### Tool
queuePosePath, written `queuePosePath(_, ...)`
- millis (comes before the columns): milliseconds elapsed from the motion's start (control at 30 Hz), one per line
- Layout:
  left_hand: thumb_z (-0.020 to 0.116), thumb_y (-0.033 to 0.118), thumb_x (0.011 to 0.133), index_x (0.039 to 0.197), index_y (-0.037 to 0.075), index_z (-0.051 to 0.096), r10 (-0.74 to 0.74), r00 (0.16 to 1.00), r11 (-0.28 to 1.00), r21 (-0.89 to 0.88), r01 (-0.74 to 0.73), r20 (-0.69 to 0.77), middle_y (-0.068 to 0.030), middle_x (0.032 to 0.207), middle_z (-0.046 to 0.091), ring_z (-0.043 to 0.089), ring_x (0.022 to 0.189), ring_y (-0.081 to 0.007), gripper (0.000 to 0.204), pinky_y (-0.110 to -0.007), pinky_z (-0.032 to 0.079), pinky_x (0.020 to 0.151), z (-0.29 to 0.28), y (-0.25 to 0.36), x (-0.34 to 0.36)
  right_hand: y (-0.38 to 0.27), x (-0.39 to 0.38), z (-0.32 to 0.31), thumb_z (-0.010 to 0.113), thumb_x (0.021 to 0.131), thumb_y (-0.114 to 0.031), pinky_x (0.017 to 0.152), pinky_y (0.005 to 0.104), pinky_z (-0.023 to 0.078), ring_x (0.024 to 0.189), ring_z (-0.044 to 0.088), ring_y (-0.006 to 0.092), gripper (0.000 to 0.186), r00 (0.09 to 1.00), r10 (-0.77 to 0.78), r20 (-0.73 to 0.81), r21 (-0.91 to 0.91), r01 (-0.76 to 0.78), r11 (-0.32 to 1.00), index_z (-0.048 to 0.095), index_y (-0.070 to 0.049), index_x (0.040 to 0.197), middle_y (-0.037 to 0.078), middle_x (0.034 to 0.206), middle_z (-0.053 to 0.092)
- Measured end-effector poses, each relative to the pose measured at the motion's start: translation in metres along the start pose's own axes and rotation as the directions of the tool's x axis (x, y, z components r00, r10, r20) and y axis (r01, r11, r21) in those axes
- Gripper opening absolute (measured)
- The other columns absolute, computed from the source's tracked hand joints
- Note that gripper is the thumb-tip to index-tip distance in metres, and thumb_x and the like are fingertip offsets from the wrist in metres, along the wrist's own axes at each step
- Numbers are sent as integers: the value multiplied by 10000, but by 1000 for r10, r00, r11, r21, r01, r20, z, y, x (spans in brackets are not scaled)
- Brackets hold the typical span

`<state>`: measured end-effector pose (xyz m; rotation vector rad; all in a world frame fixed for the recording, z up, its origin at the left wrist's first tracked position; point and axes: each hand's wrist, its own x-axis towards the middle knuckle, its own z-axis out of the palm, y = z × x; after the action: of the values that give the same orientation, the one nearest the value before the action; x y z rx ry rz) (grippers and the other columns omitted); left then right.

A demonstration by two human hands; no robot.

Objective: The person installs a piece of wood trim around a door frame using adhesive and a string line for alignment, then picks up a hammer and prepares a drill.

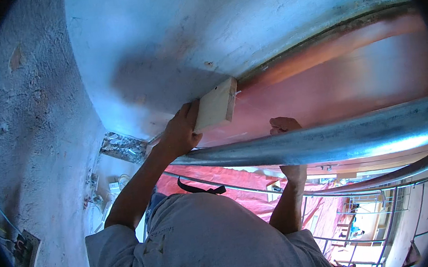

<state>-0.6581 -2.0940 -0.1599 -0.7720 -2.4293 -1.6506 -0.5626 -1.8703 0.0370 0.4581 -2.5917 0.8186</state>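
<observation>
My left hand (pixel 179 129) grips the left end of a short, pale wooden board (pixel 216 107), thumb below and fingers over its edge. The board lies at the lower edge of the blue-grey plastered surface (pixel 164 31), where that meets a smooth reddish panel (pixel 321 81). A tiny white piece (pixel 237 94) sticks out at the board's right edge. My right forearm passes behind a thick grey metal tube (pixel 326 140), and my right hand (pixel 284 124) shows just above it, in front of the panel. Its fingers are curled together; what they hold, if anything, is hidden.
A rough grey wall (pixel 33 108) rises on the left, with an open electrical box (pixel 27 254) and loose wires. Thinner metal rails (pixel 330 240) stand at lower right. Pink sheeting (pixel 238 182) covers the lower level. Broken masonry (pixel 123 147) shows in the corner.
</observation>
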Motion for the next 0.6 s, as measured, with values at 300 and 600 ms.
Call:
queuePosePath(300,790,112,733,1462,11,391,59,994,998,-10,-61,-93,-273,1321,534,563,1188,-468,837,-499,496,1011,3,-7,-2,5,-26,-2,678,859,7,772,388,530,894,678,305,172,990,136,44,-126,-129,984,670,18,1031,169,988,702)
queuePosePath(600,798,138,751,1447,25,418,17,995,998,-52,-22,-99,-265,1361,518,553,1199,-471,801,-505,482,1021,12,-4,0,-9,-61,-23,678,903,-5,761,353,550,872,697,246,134,985,166,49,-62,-163,985,706,28,1030,161,962,715)
